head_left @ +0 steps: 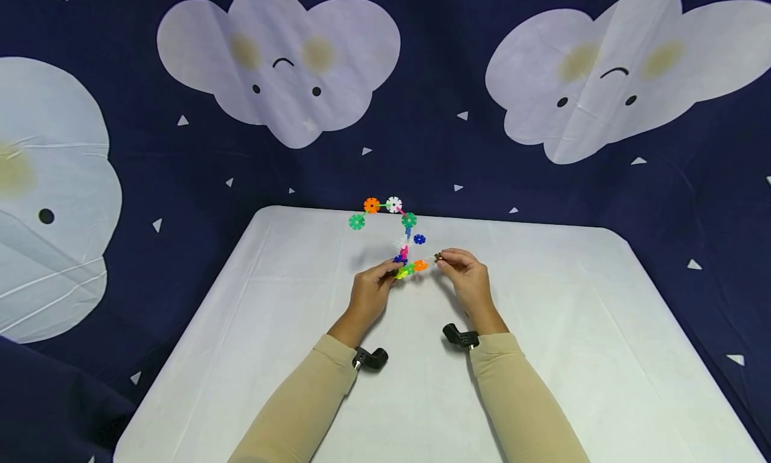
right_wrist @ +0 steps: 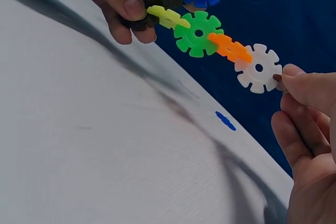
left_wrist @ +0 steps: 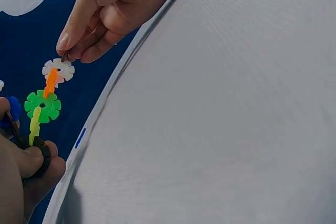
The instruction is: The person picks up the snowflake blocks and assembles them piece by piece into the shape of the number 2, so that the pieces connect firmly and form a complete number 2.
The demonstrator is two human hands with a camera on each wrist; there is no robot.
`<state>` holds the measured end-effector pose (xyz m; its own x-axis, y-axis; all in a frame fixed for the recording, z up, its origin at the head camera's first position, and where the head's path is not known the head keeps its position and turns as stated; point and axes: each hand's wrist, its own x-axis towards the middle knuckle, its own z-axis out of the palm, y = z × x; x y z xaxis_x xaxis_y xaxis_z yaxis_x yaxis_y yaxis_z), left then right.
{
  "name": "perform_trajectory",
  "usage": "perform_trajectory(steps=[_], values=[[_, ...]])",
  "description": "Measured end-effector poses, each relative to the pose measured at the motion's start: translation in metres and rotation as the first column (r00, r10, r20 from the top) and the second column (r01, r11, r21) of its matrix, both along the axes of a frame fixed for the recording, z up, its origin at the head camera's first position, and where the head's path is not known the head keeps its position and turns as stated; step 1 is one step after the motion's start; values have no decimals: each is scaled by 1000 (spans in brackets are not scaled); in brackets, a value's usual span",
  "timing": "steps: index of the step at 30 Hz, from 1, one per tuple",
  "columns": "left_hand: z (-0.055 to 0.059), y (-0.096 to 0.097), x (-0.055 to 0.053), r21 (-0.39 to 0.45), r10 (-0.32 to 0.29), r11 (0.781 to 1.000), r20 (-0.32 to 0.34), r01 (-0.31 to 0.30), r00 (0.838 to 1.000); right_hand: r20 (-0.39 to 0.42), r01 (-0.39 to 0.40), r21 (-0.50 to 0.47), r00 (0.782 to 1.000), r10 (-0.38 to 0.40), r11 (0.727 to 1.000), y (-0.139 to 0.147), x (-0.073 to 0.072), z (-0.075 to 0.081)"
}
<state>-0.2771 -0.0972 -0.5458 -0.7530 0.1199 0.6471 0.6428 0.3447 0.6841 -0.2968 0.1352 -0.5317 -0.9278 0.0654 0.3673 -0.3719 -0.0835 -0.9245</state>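
Note:
A chain of interlocking plastic snowflake discs (head_left: 409, 220) in several colours rises over the table between the hands. The left hand (head_left: 369, 294) grips dark discs (left_wrist: 43, 156) in the chain, with thumb and fingers on them. From that grip a yellow disc (right_wrist: 169, 17), a green disc (right_wrist: 198, 34), an orange disc (right_wrist: 231, 48) and a white disc (right_wrist: 259, 68) run toward the right hand (head_left: 470, 279). Between thumb and fingertips the right hand pinches a brown disc (head_left: 438, 256), right at the white disc's outer edge. Most of the brown disc is hidden by the fingers.
A single blue disc (head_left: 419, 239) lies on the white table (head_left: 542, 356), beyond the hands and near the far edge. Behind the table hangs a dark blue cloth (head_left: 434, 61) printed with clouds. Each wrist wears a black camera mount (head_left: 460, 336).

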Motion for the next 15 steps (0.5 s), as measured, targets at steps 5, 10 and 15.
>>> perform_trajectory(steps=[5, 10, 15], values=[[1, 1, 0, -26, 11, 1000, -9, -11, 1000, -3, 13, 8, 1000, -13, 1000, 1, 0, 0], [2, 1, 1, -63, 18, 998, 12, -17, 1000, -1, 24, 7, 1000, -24, 1000, 2, 0, -1], [3, 0, 2, -93, 33, 995, 25, -30, 999, 13, 22, 8, 1000, -22, 1000, 2, -1, -1]])
